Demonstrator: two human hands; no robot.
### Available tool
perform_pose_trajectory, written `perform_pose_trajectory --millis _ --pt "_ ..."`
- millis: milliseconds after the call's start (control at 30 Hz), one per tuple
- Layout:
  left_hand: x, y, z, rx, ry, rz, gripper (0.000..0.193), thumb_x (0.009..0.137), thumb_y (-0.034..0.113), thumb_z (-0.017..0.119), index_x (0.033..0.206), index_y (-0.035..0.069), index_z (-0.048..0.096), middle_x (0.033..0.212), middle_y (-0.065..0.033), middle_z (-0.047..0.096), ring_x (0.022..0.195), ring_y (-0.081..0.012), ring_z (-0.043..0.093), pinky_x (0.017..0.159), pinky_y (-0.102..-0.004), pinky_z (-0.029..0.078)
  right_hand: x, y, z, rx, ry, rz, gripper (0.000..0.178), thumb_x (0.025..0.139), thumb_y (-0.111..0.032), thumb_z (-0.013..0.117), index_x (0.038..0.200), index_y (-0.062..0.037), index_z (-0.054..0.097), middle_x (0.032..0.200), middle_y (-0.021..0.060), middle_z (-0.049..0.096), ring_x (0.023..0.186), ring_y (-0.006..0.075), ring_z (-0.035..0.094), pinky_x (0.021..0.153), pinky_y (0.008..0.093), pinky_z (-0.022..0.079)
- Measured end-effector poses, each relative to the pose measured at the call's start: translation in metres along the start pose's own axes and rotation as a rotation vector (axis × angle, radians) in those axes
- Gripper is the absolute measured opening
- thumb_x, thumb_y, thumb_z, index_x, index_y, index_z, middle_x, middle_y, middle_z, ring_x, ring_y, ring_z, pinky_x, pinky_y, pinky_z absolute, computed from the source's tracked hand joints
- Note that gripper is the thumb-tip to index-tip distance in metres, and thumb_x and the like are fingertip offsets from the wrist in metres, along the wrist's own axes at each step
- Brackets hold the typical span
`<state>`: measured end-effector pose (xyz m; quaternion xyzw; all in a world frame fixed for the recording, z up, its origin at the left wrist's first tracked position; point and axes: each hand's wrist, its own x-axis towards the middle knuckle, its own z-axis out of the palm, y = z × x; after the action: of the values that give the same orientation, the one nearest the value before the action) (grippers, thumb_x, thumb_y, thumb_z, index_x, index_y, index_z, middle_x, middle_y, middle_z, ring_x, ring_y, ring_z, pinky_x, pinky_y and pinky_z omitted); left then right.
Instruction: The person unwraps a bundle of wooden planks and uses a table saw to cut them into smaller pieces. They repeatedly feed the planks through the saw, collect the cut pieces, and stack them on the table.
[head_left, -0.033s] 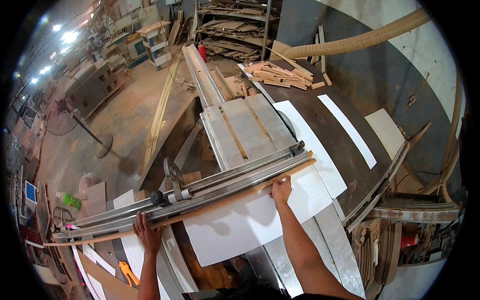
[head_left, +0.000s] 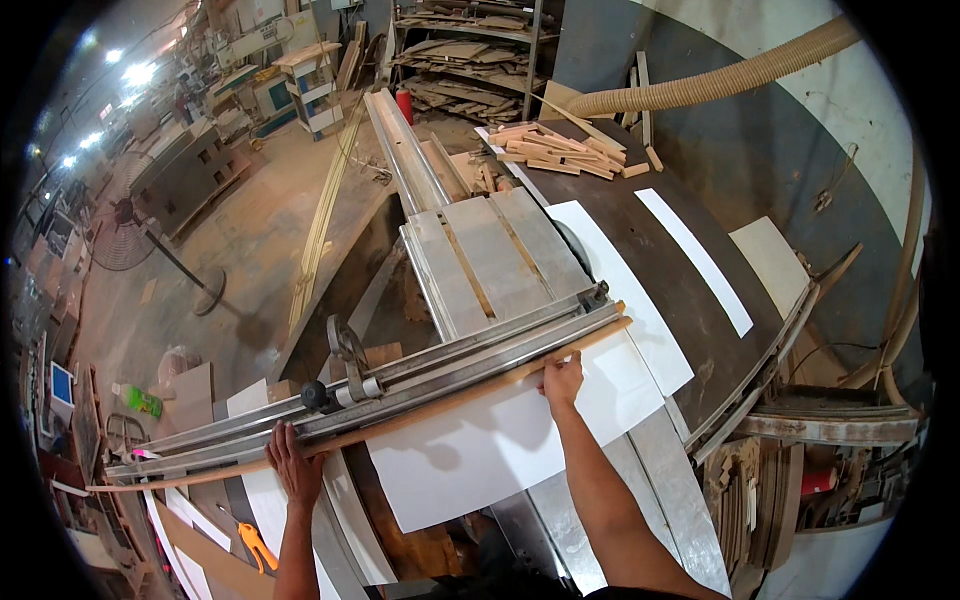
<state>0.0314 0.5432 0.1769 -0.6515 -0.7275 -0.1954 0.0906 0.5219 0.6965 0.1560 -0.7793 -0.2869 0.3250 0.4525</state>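
Observation:
A long thin wooden strip (head_left: 460, 398) lies along the near side of a metal crosscut fence (head_left: 480, 355) on a sliding table saw. My right hand (head_left: 563, 380) pinches the strip toward its right end, above a white sheet (head_left: 470, 465). Farther left, my left hand (head_left: 295, 465) lies over the strip with its fingers stretched up onto the fence, thumb apart. A black knob (head_left: 316, 396) and a metal flip stop (head_left: 347, 355) sit on the fence near that hand. Beyond the fence's right end, part of the dark round saw blade (head_left: 570, 240) shows.
Cut wood pieces (head_left: 565, 150) are heaped on the dark table (head_left: 690, 260) at the far right, near a white strip (head_left: 695, 260). A ribbed hose (head_left: 720, 80) hangs above. An orange-handled tool (head_left: 258, 545) lies at lower left. A floor fan (head_left: 125, 215) stands farther off.

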Motion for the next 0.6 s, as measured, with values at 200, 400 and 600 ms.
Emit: perform_pose_trajectory --millis 200,400,600 --pt "0.006 0.007 -0.002 -0.005 -0.055 -0.006 0.097 0.067 0.015 0.086 0.148 0.005 0.035 0.152 -0.0212 0.037 0.142 -0.0411 0.032 0.119 -0.0542 0.02 0.004 0.005 0.002 -0.023 0.028 0.0 0.068 0.092 -0.016 0.064 0.143 0.0104 0.028 0.07 0.014 0.067 0.045 0.0238 0.063 0.039 0.0362 0.051" --pt "-0.022 0.077 0.01 -0.311 0.2 0.223 0.081 0.073 0.019 0.082 0.139 0.003 0.039 0.142 -0.024 0.042 0.132 -0.0431 0.041 0.111 -0.0565 0.034 0.0 0.002 -0.002 -0.017 0.009 -0.035 0.069 0.092 -0.018 0.065 0.143 0.0124 0.028 0.066 0.0132 0.067 0.046 0.0243 0.065 0.04 0.0365 0.051" --pt "0.067 0.201 0.019 -0.265 -0.127 0.436 0.09 0.073 0.035 0.084 0.144 0.002 0.039 0.143 -0.019 0.043 0.136 -0.0383 0.04 0.115 -0.0546 0.029 0.002 0.003 -0.005 0.017 -0.006 0.002 0.073 0.093 -0.016 0.064 0.148 0.0108 0.025 0.07 0.0135 0.066 0.045 0.0217 0.063 0.036 0.0342 0.051"
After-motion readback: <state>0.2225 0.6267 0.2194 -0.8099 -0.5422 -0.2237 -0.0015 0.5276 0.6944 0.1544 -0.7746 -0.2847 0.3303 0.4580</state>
